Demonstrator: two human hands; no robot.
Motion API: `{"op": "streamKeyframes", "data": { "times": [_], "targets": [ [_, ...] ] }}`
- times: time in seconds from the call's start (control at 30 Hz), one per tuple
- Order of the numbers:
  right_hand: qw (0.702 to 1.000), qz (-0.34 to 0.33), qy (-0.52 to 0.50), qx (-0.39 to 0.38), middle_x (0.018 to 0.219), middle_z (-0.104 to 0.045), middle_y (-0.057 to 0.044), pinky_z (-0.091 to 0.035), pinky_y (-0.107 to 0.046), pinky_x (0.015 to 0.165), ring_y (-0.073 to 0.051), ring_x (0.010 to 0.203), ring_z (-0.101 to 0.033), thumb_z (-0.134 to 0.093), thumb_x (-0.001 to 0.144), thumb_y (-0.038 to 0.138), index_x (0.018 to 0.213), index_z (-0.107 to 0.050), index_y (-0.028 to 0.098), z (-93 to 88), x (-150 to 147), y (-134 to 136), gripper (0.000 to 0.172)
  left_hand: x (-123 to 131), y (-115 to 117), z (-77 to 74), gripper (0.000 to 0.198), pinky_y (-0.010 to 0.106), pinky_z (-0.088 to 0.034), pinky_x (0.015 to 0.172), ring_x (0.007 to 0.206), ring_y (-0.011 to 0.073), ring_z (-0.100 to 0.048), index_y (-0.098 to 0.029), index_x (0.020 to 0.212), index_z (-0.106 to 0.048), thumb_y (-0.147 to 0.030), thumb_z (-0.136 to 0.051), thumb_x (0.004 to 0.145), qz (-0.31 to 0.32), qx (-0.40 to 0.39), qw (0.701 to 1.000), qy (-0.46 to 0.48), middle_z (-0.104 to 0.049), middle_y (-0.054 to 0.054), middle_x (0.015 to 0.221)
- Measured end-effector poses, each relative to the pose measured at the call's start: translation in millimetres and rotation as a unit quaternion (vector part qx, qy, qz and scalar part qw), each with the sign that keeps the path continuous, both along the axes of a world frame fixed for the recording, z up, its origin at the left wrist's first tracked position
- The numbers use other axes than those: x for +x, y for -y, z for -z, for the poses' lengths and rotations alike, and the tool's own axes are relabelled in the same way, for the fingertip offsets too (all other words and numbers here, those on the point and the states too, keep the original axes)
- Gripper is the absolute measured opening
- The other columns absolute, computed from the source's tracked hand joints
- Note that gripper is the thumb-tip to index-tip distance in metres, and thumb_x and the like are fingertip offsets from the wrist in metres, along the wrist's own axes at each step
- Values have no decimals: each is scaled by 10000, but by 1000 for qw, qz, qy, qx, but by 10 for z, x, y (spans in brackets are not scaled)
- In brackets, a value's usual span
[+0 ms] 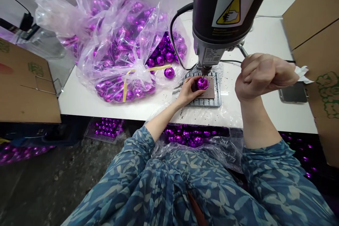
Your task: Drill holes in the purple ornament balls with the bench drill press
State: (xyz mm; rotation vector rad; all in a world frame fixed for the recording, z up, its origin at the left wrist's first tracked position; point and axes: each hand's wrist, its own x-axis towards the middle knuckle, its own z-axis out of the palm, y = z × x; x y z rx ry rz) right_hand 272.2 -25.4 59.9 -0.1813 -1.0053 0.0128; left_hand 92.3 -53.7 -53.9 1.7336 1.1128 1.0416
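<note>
My left hand [188, 90] grips a shiny purple faceted ball [202, 83] between thumb and fingers. The ball rests on a brown square board [210, 93] that lies on the grey slotted base [217, 101] of a drill press [221, 10]. Directly over the ball is the drill chuck [203, 70], its bit at or just above the ball's top; whether it touches I cannot tell. At the right, my right hand [261, 74] is wrapped round the end of the press's feed lever [242, 50], the grip itself hidden in the fist.
A clear plastic bag [106, 49] full of purple balls fills the table's left side. One loose ball [169, 73] lies beside the base. Cardboard boxes [315, 31] stand at the right and left. A phone [293, 93] lies at right. Dark shavings dot the white table [106, 109].
</note>
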Motion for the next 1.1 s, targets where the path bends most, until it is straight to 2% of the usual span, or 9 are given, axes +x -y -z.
{"op": "streamKeyframes", "data": {
  "times": [0.17,0.33,0.5,0.6,0.7,0.77,0.9,1.0,1.1],
  "targets": [
    [998,-7,34,-45,372,-81,55,-126,-227,382,-5,314,-146,-715,894,517,536,-97,139,-84,-52,156,808,-12,-1,-12,618,542,-465,1219,1366,343,-593,-245,1362,-666,-389,-930,821,-6,-6,1000,8,-685,132,1374],
    [985,-23,37,-165,444,-271,38,-168,-196,506,29,413,-347,-663,942,511,570,-138,108,-779,-184,281,759,46,-12,5,616,552,-476,1203,1361,355,-604,-232,1327,-668,-359,-951,795,-13,-3,1000,15,-699,131,1353],
    [970,-87,4,-229,451,-145,71,-38,-261,453,-17,359,-260,-743,574,709,573,-261,189,-1138,-157,29,709,-100,254,-147,585,529,-533,1113,1236,315,-658,-219,1272,-637,-364,-947,798,-44,18,999,1,-703,124,1309],
    [966,-96,-8,-241,448,-151,59,3,-294,455,-42,352,-278,-736,568,703,560,-226,210,-1091,-111,-76,709,-470,658,-388,515,474,-563,1012,1104,281,-681,-227,1202,-673,-461,-929,822,90,7,993,-80,-727,109,1215],
    [961,-86,-7,-261,450,-224,34,-37,-273,457,-38,358,-320,-723,584,730,563,-145,195,-1039,-86,-79,788,-870,1009,-610,562,431,-565,929,1024,284,-688,-242,1139,-737,-613,-940,768,271,-44,944,-184,-747,91,1104],
    [961,-75,-6,-265,465,-211,32,-73,-244,454,-24,372,-339,-697,601,750,578,-143,180,-1029,-80,-69,795,-1044,1038,-679,545,409,-565,886,996,280,-700,-252,1127,-763,-668,-895,800,297,-73,932,-192,-759,88,1079],
    [961,-59,16,-269,468,-169,30,-81,-230,448,-17,374,-348,-640,636,788,583,-139,173,-1038,-87,-87,796,-1113,457,-596,234,422,-558,937,980,258,-694,-270,1068,-758,-481,-661,1043,64,-1,991,-118,-760,87,1072],
    [967,-57,-8,-248,445,-149,37,-61,-258,448,-25,346,-296,-655,611,779,554,-123,185,-1047,-100,-98,799,-1026,-201,-437,204,523,-455,1167,1225,340,-640,-230,1071,-731,-218,-821,889,-136,40,979,-146,-710,120,1186],
    [968,-60,4,-242,439,-188,36,-64,-281,451,-29,357,-280,-680,667,729,536,-144,194,-1044,-105,-89,769,-932,-599,-311,455,607,-372,1251,1356,411,-585,-182,1117,-705,-47,-866,714,-186,-6,968,-171,-651,160,1297]
  ]
}}
